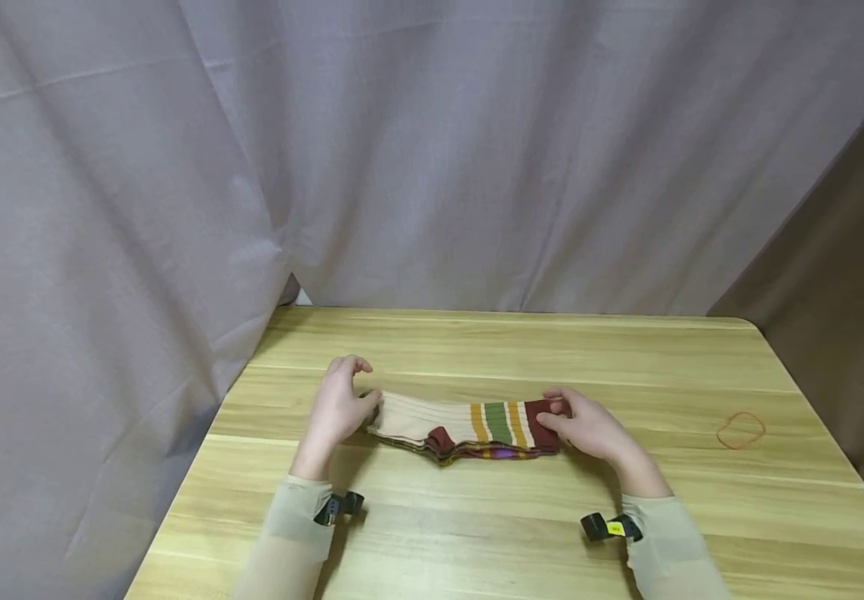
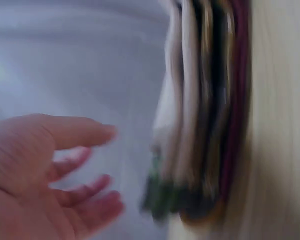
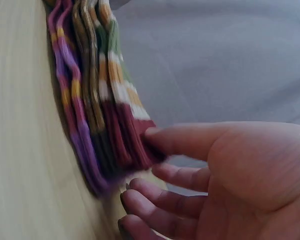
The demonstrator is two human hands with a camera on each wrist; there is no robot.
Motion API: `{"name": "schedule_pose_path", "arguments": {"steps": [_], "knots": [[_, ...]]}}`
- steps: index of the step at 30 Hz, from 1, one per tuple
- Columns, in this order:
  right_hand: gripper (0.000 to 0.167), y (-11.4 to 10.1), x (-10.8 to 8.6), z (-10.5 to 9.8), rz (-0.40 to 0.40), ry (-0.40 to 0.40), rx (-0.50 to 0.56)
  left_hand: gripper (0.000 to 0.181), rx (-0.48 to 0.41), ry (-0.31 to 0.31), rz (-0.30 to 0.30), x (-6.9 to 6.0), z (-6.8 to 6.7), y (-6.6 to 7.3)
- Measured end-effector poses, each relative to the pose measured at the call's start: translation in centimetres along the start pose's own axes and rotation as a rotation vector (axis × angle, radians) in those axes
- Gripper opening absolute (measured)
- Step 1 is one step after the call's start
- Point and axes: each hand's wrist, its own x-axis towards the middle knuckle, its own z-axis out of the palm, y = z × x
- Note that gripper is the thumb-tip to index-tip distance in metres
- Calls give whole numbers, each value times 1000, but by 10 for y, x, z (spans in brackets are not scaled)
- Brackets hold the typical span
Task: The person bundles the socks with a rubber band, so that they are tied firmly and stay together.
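Observation:
A flat stack of knitted socks lies lengthwise on the table. The top sock is cream, with green and mustard stripes, a maroon heel and a maroon cuff; layers in brown and purple show beneath it. At the toe end is my left hand, its fingers spread and loosely bent; the left wrist view shows this hand apart from the socks. My right hand is at the cuff end. Its thumb touches the maroon cuff, while the other fingers curve loosely beside the stack's end without closing round it.
A thin orange rubber band lies on the wood-grain table, to the right of my right hand. Grey curtains hang behind the table and along its left side. A darker brown drape hangs on the right.

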Motion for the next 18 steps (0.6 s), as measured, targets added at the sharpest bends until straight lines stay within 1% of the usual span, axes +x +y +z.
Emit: {"name": "schedule_pose_path", "arguments": {"steps": [2,3,4,6,7,8,10,11,12,14,15,17,18], "knots": [[58,5,-2,-7,-10,8,-14,40,-25,35,133,-1,12,18],[58,8,-4,-11,-16,13,-27,38,-39,27,199,-1,19,29],[58,11,-5,-15,-23,19,-39,37,-52,0,267,-3,28,39],[55,16,-7,-23,-33,36,-64,36,-70,-113,369,-6,46,60],[54,18,-8,-27,-36,45,-73,35,-58,-180,414,-8,56,69],[52,21,-8,-30,-38,53,-76,36,-36,-249,447,-10,65,77],[50,26,-10,-36,-46,65,-84,39,32,-366,480,-14,83,90],[50,28,-11,-38,-44,68,-75,42,88,-405,482,-16,91,95],[50,31,-11,-41,-39,71,-64,44,149,-430,485,-17,98,98],[52,35,-13,-44,-30,65,-23,48,250,-462,465,-18,109,103],[53,37,-14,-45,-28,60,-5,49,287,-466,452,-18,113,103],[54,41,-17,-47,-28,57,23,52,332,-465,435,-17,119,102],[53,43,-18,-48,-32,58,29,52,336,-467,430,-15,121,101]]}}
